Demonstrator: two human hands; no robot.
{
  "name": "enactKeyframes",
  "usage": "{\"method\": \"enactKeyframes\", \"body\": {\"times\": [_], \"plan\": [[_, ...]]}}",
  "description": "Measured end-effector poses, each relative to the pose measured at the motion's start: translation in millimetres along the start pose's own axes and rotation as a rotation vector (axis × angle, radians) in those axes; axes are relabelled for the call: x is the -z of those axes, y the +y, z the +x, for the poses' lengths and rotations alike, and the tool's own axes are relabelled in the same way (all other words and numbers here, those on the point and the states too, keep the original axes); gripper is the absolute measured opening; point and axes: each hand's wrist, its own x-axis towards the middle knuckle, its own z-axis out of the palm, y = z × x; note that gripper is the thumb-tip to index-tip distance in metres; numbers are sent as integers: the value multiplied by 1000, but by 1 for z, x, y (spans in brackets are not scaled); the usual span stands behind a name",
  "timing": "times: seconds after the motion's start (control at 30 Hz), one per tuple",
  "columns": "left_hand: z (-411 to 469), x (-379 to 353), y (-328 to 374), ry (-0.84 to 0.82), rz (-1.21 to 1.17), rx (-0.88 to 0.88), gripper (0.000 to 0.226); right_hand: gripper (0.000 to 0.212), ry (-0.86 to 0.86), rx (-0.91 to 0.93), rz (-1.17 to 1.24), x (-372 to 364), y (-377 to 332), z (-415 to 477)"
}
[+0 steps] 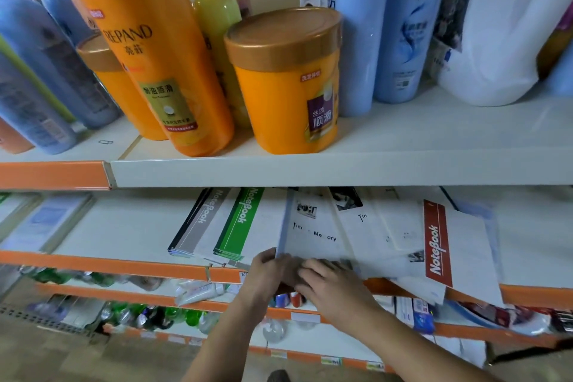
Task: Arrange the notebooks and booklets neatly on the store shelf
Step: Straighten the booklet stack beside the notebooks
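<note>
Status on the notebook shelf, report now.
Left hand grips near edge of Time Memory booklet; right hand on it, grip unclear. Red notebook overhangs shelf lip, right.

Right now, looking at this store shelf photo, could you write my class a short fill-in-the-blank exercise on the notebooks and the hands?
1. The middle notebook, between the grey-striped notebook and the white booklet, has a ____ stripe.
2. The overhanging notebook at the right has a ____ stripe.
3. The number of hands holding the white booklet, left hand and right hand, is ____.
4. The lidded jar on the upper shelf is coloured ____.
Missing words: green; red; two; orange.
</note>
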Motion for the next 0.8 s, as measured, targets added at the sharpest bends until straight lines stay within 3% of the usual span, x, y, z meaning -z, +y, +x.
{"method": "enactKeyframes", "body": {"times": [0.1, 0.2, 0.33, 0.53, 0.8], "plan": [[-2, 9, 1, 50, -49, -2, 24, 49, -107, -169, 161, 7, 7, -2], [-7, 29, 6, 115, -35, -62, 8, 43, -71, -269, 197, 1, 17, -6], [-10, 63, 3, 195, -44, -99, 15, 54, -125, -303, 177, -16, 16, -3], [-12, 107, -12, 371, -138, -96, 23, 75, -154, -248, -57, -43, 5, 20], [-2, 137, -8, 262, -154, -64, 19, 64, -38, -334, -95, -51, 9, 30]]}}
